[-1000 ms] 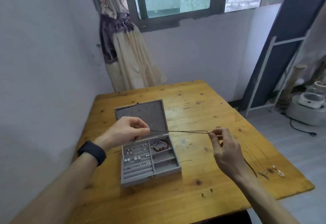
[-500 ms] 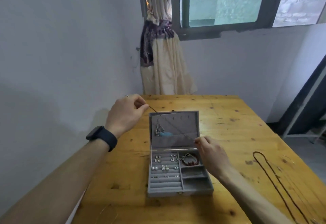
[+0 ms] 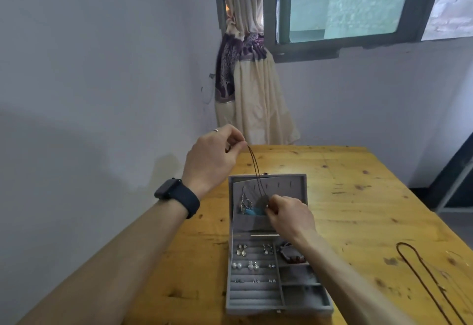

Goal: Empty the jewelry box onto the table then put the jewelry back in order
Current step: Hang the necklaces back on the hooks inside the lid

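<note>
A grey jewelry box (image 3: 304,308) stands open on the wooden table (image 3: 358,209), its lid upright. My left hand (image 3: 212,158) pinches the top of a thin dark necklace (image 3: 256,168) above the lid's left corner. My right hand (image 3: 289,213) pinches the necklace's lower end against the inside of the lid, beside a silver and turquoise piece (image 3: 249,208) in the lid pocket. Several earrings (image 3: 252,264) sit in the ring rolls. A red bracelet (image 3: 290,254) lies in the top right compartment.
A long dark cord necklace (image 3: 419,271) and fine chains lie on the table at the right. The wall is close on the left. A tied curtain (image 3: 245,89) hangs behind the table under a window.
The necklace was stretched level over the box; my left hand has lifted its end up behind the lid, and my right hand has moved its end to the lid's inside. The view swung left.
</note>
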A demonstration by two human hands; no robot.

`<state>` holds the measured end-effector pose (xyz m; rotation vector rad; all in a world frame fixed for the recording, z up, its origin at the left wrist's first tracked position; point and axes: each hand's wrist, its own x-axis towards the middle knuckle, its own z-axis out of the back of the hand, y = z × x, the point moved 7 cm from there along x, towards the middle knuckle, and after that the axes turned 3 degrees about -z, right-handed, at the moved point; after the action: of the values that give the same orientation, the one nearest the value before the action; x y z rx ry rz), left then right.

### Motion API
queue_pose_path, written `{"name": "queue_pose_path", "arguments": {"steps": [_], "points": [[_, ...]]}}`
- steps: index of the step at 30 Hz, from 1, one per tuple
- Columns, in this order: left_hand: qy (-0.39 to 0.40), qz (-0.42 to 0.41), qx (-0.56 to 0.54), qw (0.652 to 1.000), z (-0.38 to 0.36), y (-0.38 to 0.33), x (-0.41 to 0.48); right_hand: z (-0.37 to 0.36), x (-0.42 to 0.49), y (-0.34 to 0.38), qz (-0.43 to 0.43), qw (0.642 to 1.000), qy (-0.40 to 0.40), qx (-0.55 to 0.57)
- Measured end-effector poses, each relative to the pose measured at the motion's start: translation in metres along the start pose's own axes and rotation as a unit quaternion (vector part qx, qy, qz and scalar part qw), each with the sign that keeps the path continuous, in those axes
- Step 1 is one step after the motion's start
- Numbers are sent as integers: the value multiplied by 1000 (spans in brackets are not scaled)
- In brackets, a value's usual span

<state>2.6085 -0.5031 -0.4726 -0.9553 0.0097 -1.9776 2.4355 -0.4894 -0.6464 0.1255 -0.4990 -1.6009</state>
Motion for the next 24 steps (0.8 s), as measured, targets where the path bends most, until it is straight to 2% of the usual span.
{"name": "queue_pose_path", "arguments": {"steps": [7,10,13,16,19,21,24], "points": [[89,13,0,996,-42,1,-10,-9,-1,-7,27,996,85,-6],[148,24,16,989,-61,3,-11,-6,0,-9,35,995,80,42],[183,35,30,982,-74,3,-11,7,2,-10,22,989,40,144],[194,40,37,980,-82,3,-9,18,4,-9,-16,954,20,299],[187,46,41,980,-85,4,-2,27,10,-13,-89,895,8,436],[175,47,43,983,-83,3,4,31,14,-12,-97,871,18,481],[152,54,12,987,-80,2,12,35,18,-8,-46,914,27,403]]}}
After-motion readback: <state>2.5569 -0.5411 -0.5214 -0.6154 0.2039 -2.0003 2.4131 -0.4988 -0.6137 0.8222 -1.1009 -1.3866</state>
